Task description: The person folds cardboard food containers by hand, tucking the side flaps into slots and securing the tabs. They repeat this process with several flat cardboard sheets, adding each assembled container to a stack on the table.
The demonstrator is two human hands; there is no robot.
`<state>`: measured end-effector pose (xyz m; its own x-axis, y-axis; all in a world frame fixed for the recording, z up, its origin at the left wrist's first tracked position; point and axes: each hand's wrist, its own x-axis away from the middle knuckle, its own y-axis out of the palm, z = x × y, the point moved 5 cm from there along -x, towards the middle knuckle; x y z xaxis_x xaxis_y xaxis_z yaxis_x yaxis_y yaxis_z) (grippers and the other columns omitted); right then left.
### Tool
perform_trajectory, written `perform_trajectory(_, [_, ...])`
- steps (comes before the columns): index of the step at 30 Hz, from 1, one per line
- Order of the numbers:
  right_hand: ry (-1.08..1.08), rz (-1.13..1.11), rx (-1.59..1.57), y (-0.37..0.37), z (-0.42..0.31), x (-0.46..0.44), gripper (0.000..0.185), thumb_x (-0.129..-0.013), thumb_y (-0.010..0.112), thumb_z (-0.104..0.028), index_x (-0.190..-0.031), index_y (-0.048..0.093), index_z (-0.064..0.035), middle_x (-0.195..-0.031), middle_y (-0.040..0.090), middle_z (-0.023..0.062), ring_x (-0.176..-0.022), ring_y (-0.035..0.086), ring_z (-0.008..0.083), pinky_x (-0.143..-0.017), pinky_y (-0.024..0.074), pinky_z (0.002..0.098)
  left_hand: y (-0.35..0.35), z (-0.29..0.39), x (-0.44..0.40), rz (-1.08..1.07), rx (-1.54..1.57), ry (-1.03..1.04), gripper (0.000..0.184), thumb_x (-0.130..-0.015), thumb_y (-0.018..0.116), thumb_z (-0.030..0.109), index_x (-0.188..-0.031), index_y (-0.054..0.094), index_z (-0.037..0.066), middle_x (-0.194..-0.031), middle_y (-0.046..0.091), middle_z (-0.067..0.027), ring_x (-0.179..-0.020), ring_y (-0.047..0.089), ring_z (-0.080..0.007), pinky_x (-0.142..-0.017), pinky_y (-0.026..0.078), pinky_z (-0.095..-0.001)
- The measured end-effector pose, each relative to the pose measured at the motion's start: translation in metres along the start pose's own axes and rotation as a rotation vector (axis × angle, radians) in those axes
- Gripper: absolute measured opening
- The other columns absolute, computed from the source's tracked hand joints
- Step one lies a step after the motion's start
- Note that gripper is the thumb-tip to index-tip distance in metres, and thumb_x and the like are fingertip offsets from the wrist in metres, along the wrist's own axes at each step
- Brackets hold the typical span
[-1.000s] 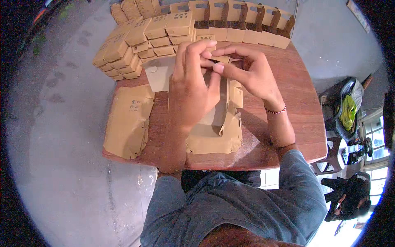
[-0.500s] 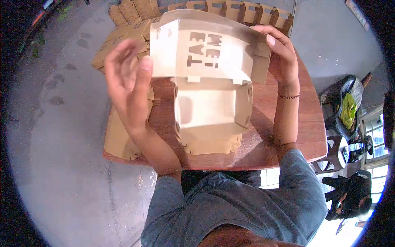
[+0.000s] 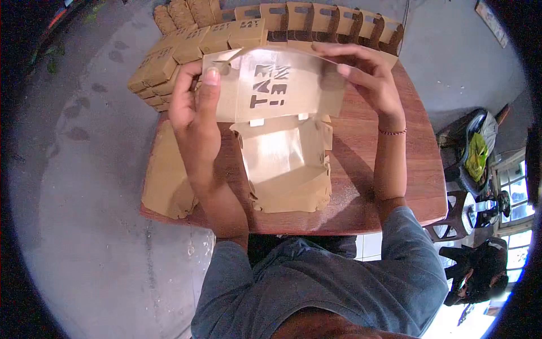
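Note:
A brown cardboard food box (image 3: pixel 282 148) stands open on the table in front of me, its cut-out letter lid raised and facing me. My left hand (image 3: pixel 200 116) grips the lid's left side flap, thumb on the inner face and fingers behind it. At the lid's upper right corner is my right hand (image 3: pixel 367 76), its thumb near the edge and its fingers reaching over the top. The fingers' contact there is partly hidden by the lid. Two small white tabs show along the fold between lid and tray.
Flat unfolded cardboard (image 3: pixel 166 169) lies at the table's left edge. Closed boxes (image 3: pixel 197 42) are stacked at the back left. A row of upright cardboard carriers (image 3: pixel 327 22) stands along the back. A stool (image 3: pixel 460 214) is beyond the table's right side.
The lid has shifted left and lower. My left hand has closed on its left flap, and my right hand has moved slightly left along its edge. The box's right side panel has opened outward.

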<state>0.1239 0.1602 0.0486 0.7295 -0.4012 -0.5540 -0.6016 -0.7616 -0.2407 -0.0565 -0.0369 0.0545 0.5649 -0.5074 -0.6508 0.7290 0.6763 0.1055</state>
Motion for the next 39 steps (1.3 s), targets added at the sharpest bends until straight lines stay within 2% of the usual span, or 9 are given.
perform_trajectory(3, [0.006,0.205,0.105,-0.002,0.012,-0.002,0.028,-0.086,0.066,-0.010,-0.112,0.063,-0.0013,-0.119,0.062,0.0094,-0.115,0.055,0.0181,-0.095,0.0464,0.0304,0.008,-0.003,0.002,0.105,0.040,-0.120,0.018,-0.096,0.056,0.019,-0.102,0.055,0.002,-0.085,0.063,-0.0024,-0.075,0.054,-0.0057,-0.066,0.044,-0.0213])
perform_trajectory(4, [-0.049,0.353,0.159,-0.002,0.010,-0.001,0.020,-0.086,0.067,-0.011,-0.103,0.066,-0.0008,-0.104,0.067,0.0080,-0.099,0.061,0.0143,-0.079,0.0509,0.0264,0.011,-0.004,0.002,0.077,-0.026,-0.116,0.017,-0.096,0.056,0.020,-0.101,0.055,0.003,-0.084,0.063,-0.0027,-0.074,0.054,-0.0055,-0.065,0.044,-0.0215])
perform_trajectory(5, [-0.049,0.351,0.158,-0.001,0.007,0.001,0.020,-0.086,0.067,-0.011,-0.103,0.066,-0.0008,-0.104,0.067,0.0080,-0.099,0.061,0.0143,-0.079,0.0509,0.0264,0.014,-0.006,0.002,0.050,-0.091,-0.113,0.017,-0.096,0.056,0.020,-0.100,0.056,0.003,-0.084,0.063,-0.0029,-0.072,0.053,-0.0053,-0.064,0.044,-0.0217])
perform_trajectory(7, [-0.009,0.469,0.392,-0.003,-0.005,0.011,0.015,-0.088,0.067,-0.013,-0.095,0.067,-0.0001,-0.083,0.068,0.0049,-0.074,0.061,0.0091,-0.060,0.0474,0.0243,0.018,-0.006,0.002,0.043,-0.163,-0.095,0.018,-0.096,0.055,0.021,-0.098,0.055,0.002,-0.081,0.063,-0.0044,-0.071,0.054,-0.0067,-0.064,0.045,-0.0228])
perform_trajectory(8, [-0.070,0.445,0.275,0.004,-0.015,0.013,0.024,-0.090,0.066,-0.021,-0.081,0.068,0.0006,-0.064,0.062,0.0011,-0.056,0.054,0.0060,-0.051,0.0406,0.0237,0.023,-0.004,0.002,0.037,-0.247,-0.054,0.018,-0.095,0.056,0.019,-0.098,0.054,0.001,-0.080,0.063,-0.0055,-0.071,0.055,-0.0080,-0.064,0.045,-0.0239])
perform_trajectory(12, [0.234,0.202,0.085,0.031,-0.020,0.025,0.045,-0.092,0.062,-0.036,-0.067,0.070,0.0012,-0.061,0.065,0.0041,-0.059,0.058,0.0083,-0.058,0.0460,0.0243,0.035,-0.005,0.004,-0.030,-0.337,0.063,0.015,-0.093,0.057,0.014,-0.097,0.054,-0.001,-0.080,0.062,-0.0099,-0.071,0.058,-0.0133,-0.065,0.047,-0.0280])
perform_trajectory(19, [0.195,0.242,0.169,0.036,-0.022,0.021,0.043,-0.090,0.063,-0.037,-0.075,0.073,0.0016,-0.071,0.071,0.0068,-0.069,0.064,0.0108,-0.070,0.0497,0.0273,0.048,0.005,0.009,-0.153,-0.479,0.335,0.009,-0.090,0.058,0.007,-0.092,0.055,-0.001,-0.085,0.057,-0.0124,-0.069,0.059,-0.0238,-0.064,0.048,-0.0315])
perform_trajectory(31, [0.225,0.232,-0.090,0.034,-0.009,0.021,0.015,-0.085,0.067,-0.014,-0.087,0.070,0.0001,-0.079,0.070,0.0040,-0.074,0.062,0.0083,-0.072,0.0492,0.0225,0.051,0.006,0.010,-0.224,-0.428,0.184,0.010,-0.085,0.061,0.004,-0.092,0.057,-0.003,-0.090,0.058,-0.0117,-0.076,0.064,-0.0220,-0.065,0.055,-0.0298])
perform_trajectory(39, [-0.069,0.236,0.153,0.051,-0.019,0.021,0.011,-0.082,0.068,-0.011,-0.084,0.067,0.0005,-0.080,0.069,0.0076,-0.078,0.064,0.0122,-0.070,0.0492,0.0277,0.044,0.000,0.010,-0.238,-0.297,-0.034,0.012,-0.083,0.063,0.002,-0.091,0.058,-0.005,-0.093,0.057,-0.0073,-0.082,0.062,-0.0143,-0.068,0.055,-0.0265])
